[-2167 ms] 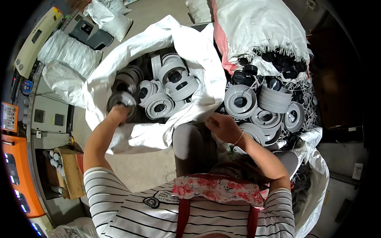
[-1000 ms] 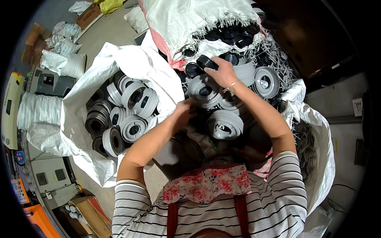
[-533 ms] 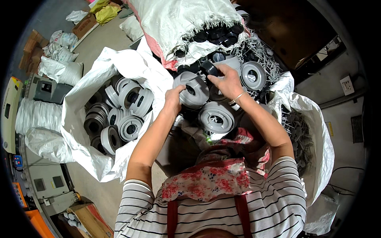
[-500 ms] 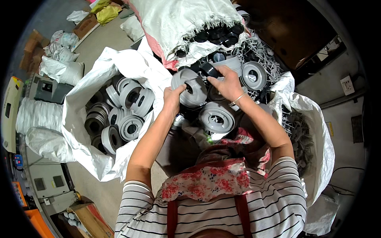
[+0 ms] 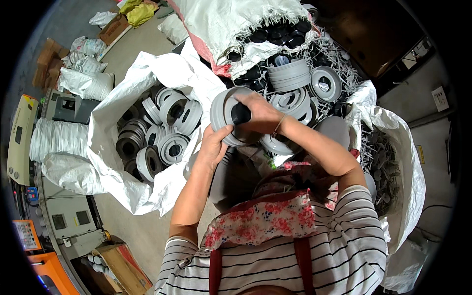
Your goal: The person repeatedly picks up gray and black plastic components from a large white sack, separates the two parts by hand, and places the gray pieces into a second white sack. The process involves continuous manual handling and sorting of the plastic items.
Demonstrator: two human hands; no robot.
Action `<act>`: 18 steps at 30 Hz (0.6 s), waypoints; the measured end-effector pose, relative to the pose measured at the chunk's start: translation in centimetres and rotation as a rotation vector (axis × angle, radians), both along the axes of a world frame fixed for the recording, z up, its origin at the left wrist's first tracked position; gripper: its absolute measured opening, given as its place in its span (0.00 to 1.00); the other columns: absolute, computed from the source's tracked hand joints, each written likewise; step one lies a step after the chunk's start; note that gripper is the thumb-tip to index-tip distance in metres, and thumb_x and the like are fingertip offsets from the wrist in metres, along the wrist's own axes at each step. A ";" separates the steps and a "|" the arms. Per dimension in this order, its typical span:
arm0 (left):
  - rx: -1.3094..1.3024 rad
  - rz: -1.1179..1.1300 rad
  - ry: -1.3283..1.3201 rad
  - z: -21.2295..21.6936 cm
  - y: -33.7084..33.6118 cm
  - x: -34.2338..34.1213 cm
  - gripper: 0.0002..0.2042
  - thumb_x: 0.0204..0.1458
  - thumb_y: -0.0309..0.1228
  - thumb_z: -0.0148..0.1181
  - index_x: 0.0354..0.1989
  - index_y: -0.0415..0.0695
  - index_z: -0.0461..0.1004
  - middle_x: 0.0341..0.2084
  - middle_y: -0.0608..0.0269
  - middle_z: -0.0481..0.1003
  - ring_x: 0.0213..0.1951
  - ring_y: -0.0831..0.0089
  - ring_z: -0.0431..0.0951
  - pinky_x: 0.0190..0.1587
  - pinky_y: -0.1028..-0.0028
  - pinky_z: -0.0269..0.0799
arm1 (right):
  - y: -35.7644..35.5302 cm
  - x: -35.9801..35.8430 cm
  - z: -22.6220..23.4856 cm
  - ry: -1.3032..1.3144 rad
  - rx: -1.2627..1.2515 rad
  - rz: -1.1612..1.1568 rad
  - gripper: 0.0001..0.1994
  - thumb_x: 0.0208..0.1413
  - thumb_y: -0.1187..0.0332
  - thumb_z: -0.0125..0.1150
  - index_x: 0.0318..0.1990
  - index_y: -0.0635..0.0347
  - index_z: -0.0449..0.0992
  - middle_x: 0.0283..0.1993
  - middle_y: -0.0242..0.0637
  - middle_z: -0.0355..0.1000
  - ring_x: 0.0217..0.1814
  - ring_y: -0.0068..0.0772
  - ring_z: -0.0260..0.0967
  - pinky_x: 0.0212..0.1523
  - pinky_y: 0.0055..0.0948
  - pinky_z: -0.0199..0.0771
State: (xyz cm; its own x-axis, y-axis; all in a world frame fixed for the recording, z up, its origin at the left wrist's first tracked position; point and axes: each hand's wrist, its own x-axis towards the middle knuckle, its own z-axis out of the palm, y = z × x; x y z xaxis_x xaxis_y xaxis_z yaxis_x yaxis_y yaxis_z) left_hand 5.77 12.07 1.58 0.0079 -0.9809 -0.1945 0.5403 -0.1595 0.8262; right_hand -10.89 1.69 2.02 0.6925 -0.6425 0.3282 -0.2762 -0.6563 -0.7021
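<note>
My left hand (image 5: 213, 145) grips a grey ribbed plastic ring (image 5: 219, 112) by its near left edge, thumb on the rim. The ring is tilted in front of me. My right hand (image 5: 262, 114) is closed round a black round cap (image 5: 241, 113) at the ring's centre opening. Some of its fingers are hidden behind the ring, and I cannot tell how far the cap sits inside. Just beyond are a stack of grey rings (image 5: 288, 76) and a single grey ring (image 5: 325, 83). Black caps (image 5: 278, 33) fill the mouth of a white woven sack (image 5: 236, 17).
At left, an open white sack (image 5: 105, 142) holds several grey rings (image 5: 173, 148). Another white sack (image 5: 410, 167) at right contains thin grey plastic scraps (image 5: 378, 167). More scraps (image 5: 339, 59) lie behind the rings. Machines and a wooden box (image 5: 123, 270) stand at far left.
My right hand has brought the black cap left and down to the grey ring's centre. The ring has turned and moved slightly nearer me. The whole view has shifted a little.
</note>
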 end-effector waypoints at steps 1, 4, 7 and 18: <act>-0.002 -0.014 0.010 -0.1 0.1 0.0 0.21 0.49 0.26 0.57 0.51 0.32 0.64 0.44 0.55 0.71 0.46 0.68 0.73 0.52 0.68 0.68 | 0.0 -0.2 -0.2 0.083 -0.040 0.031 0.34 0.38 0.58 0.66 0.52 0.69 0.66 0.49 0.58 0.67 0.51 0.58 0.63 0.55 0.40 0.63; 0.014 -0.078 0.059 -0.4 0.1 0.5 0.21 0.50 0.28 0.59 0.50 0.32 0.65 0.43 0.54 0.73 0.44 0.68 0.75 0.50 0.67 0.71 | 0.5 -0.3 0.2 0.208 -0.245 0.114 0.29 0.37 0.63 0.64 0.49 0.69 0.66 0.42 0.54 0.67 0.45 0.55 0.64 0.47 0.42 0.67; 0.059 -0.173 0.133 -0.1 0.0 1.2 0.20 0.50 0.27 0.58 0.50 0.32 0.65 0.44 0.54 0.73 0.43 0.66 0.76 0.48 0.67 0.74 | 0.7 -0.9 -0.3 0.194 -0.342 0.133 0.25 0.39 0.67 0.61 0.47 0.68 0.66 0.40 0.51 0.66 0.45 0.52 0.64 0.44 0.41 0.69; 0.144 -0.137 0.104 1.0 0.6 0.3 0.17 0.50 0.24 0.56 0.50 0.33 0.66 0.43 0.55 0.73 0.43 0.66 0.76 0.48 0.68 0.73 | 1.0 -1.0 0.0 0.295 -0.569 0.299 0.19 0.41 0.70 0.58 0.44 0.62 0.68 0.40 0.43 0.63 0.45 0.43 0.63 0.42 0.34 0.71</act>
